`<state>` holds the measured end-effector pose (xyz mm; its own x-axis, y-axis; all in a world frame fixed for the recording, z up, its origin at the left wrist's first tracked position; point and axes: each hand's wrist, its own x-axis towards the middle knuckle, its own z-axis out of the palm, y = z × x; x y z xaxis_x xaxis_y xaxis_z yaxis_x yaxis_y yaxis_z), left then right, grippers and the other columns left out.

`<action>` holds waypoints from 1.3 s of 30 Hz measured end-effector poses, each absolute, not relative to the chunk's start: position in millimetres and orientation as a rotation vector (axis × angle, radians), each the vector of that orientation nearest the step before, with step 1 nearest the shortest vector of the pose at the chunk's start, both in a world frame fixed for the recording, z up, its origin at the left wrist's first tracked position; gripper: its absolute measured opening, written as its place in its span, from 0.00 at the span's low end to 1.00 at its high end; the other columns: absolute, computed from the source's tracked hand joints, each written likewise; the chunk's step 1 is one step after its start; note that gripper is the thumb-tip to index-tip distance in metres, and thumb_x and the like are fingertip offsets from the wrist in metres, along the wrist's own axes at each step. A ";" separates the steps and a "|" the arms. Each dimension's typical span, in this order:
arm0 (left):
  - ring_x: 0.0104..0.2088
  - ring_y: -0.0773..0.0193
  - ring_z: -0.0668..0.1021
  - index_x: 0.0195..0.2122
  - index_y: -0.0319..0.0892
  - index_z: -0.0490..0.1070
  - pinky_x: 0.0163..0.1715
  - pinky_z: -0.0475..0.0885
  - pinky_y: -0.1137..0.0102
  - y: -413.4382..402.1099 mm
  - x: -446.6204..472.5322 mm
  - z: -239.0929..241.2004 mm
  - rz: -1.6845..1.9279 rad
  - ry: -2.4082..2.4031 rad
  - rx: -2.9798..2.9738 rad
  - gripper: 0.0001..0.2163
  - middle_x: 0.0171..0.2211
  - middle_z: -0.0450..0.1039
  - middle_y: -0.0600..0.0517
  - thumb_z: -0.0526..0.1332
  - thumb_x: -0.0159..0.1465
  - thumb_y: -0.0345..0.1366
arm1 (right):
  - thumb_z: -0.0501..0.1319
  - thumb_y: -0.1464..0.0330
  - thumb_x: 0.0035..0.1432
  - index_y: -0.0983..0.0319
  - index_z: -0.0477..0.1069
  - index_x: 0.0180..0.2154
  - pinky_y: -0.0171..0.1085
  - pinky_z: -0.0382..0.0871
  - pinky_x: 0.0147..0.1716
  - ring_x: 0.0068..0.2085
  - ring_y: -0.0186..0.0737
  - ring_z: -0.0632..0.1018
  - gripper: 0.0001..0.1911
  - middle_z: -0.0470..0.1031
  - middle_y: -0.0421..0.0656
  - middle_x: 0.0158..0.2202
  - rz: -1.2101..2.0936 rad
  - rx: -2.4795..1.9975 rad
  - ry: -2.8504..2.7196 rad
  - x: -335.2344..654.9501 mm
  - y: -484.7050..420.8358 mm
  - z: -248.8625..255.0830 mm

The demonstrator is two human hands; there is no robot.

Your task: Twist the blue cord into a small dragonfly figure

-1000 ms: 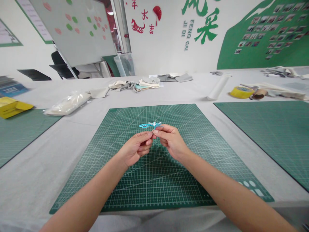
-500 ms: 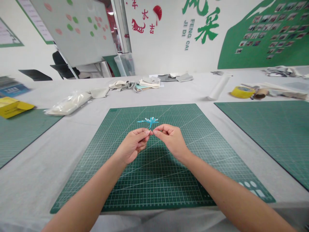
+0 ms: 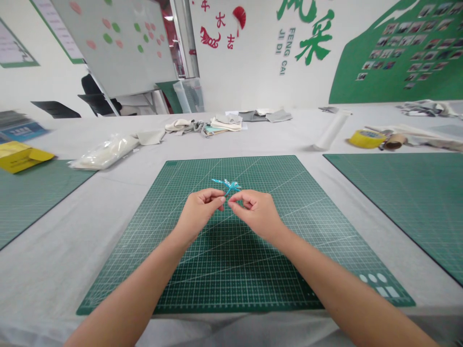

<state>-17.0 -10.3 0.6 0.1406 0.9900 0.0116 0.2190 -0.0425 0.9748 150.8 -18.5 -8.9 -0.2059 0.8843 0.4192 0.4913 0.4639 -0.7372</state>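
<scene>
A small bright-blue craft piece (image 3: 232, 185), flower-like with pale shiny bits and a thin stem, is held above the green cutting mat (image 3: 231, 294). My left hand (image 3: 203, 207) pinches the lower end of its stem between thumb and forefinger. My right hand (image 3: 255, 209) is closed in a pinch just right of the stem, its fingertips very near the left ones. Whatever lies between the right fingertips is too small to make out. One thin blue part of the piece points out to the left.
A second cutting mat (image 3: 408, 193) lies at right. At left are a plastic-wrapped packet (image 3: 108, 152) and a yellow box (image 3: 21, 156). Folded cloths (image 3: 226, 123), a white roll (image 3: 333, 130) and yellow tape (image 3: 367, 138) lie along the back of the table.
The blue piece has tipped over to the right and sits slightly lower. My left hand has rolled, its back now turned more upward, and a small gap shows between the fingertips.
</scene>
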 end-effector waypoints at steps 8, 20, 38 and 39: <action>0.28 0.65 0.74 0.31 0.40 0.77 0.31 0.66 0.71 -8.3 -19.5 -4.6 0.991 1.328 1.712 0.07 0.24 0.74 0.54 0.60 0.59 0.34 | 0.56 0.72 0.60 0.62 0.73 0.33 0.32 0.61 0.31 0.31 0.33 0.75 0.08 0.77 0.40 0.30 0.170 -1.015 -2.140 153.7 -21.1 -10.3; 0.27 0.66 0.75 0.30 0.44 0.78 0.27 0.63 0.72 -13.3 -22.4 0.9 0.649 1.352 2.229 0.10 0.26 0.77 0.56 0.56 0.62 0.34 | 0.51 0.71 0.64 0.61 0.75 0.32 0.33 0.47 0.21 0.23 0.30 0.63 0.14 0.68 0.39 0.24 -0.366 -1.030 -2.203 163.3 -12.5 -12.1; 0.32 0.66 0.77 0.34 0.47 0.78 0.30 0.63 0.73 -19.9 -26.0 9.9 0.224 1.003 2.697 0.10 0.33 0.79 0.56 0.56 0.62 0.32 | 0.62 0.71 0.52 0.62 0.77 0.28 0.33 0.55 0.25 0.24 0.30 0.67 0.05 0.70 0.37 0.21 0.821 -1.288 -2.274 175.4 2.5 4.5; 0.32 0.66 0.77 0.34 0.47 0.78 0.30 0.64 0.73 -20.4 -26.2 10.4 0.208 0.969 2.688 0.09 0.33 0.79 0.56 0.57 0.62 0.32 | 0.62 0.71 0.51 0.62 0.77 0.27 0.32 0.55 0.25 0.23 0.29 0.66 0.05 0.69 0.36 0.20 0.898 -1.280 -2.273 176.5 3.3 4.2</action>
<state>-26.2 -20.4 10.4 0.7653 0.6423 0.0413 0.6026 -0.7376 0.3048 176.5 3.3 4.2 -0.5128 0.8583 0.0166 0.6150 0.3808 -0.6905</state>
